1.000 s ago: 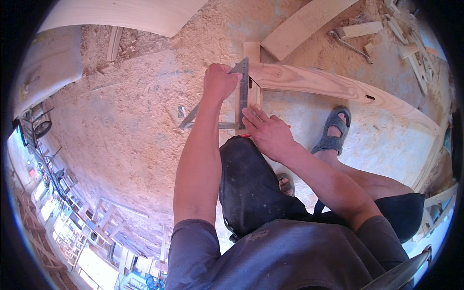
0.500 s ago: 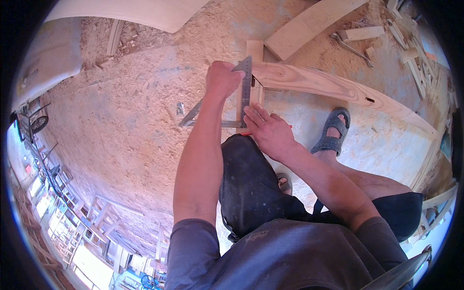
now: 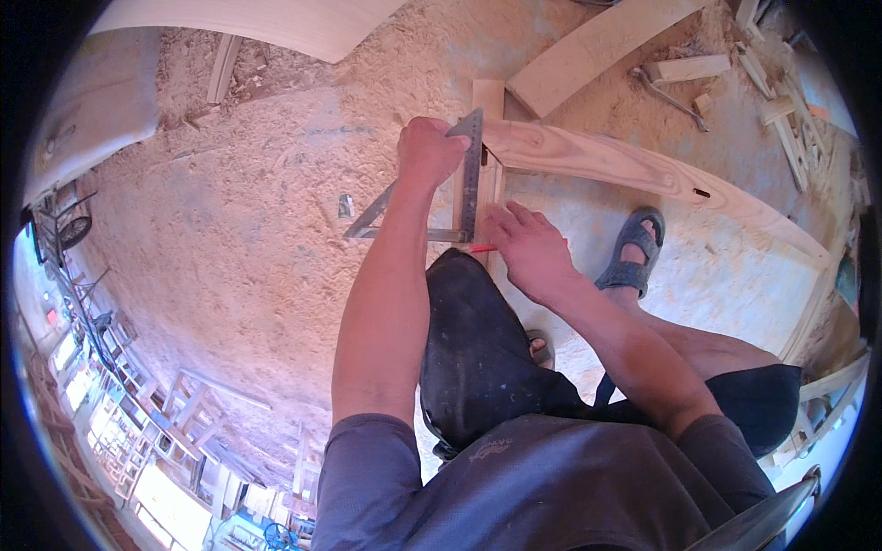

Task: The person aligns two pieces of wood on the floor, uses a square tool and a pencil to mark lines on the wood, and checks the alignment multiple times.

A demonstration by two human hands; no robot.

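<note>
My left hand (image 3: 430, 154) is closed on the upper corner of a grey metal triangle square (image 3: 470, 188). The square's graduated edge lies along a narrow wooden piece (image 3: 488, 95). This piece meets the end of a long curved board (image 3: 597, 153) with a dark slot in its face. To the right of the square, my right hand (image 3: 533, 250) grips a thin red pencil (image 3: 480, 247). The pencil's tip end points left, close to the square's lower corner and my knee. My right fingers are partly bent and sit just off the square.
A wide plank (image 3: 597, 50) lies on the dusty floor ahead, with a metal wrench-like tool (image 3: 669, 95) and offcuts (image 3: 687, 67) to its right. A pale sheet (image 3: 248, 23) spans the far left. Wooden frames (image 3: 197, 413) stand at lower left. My sandalled foot (image 3: 634, 248) is below the curved board.
My right hand has shifted right, away from the square's edge, with the pencil still in it. My left hand keeps its hold on the square.
</note>
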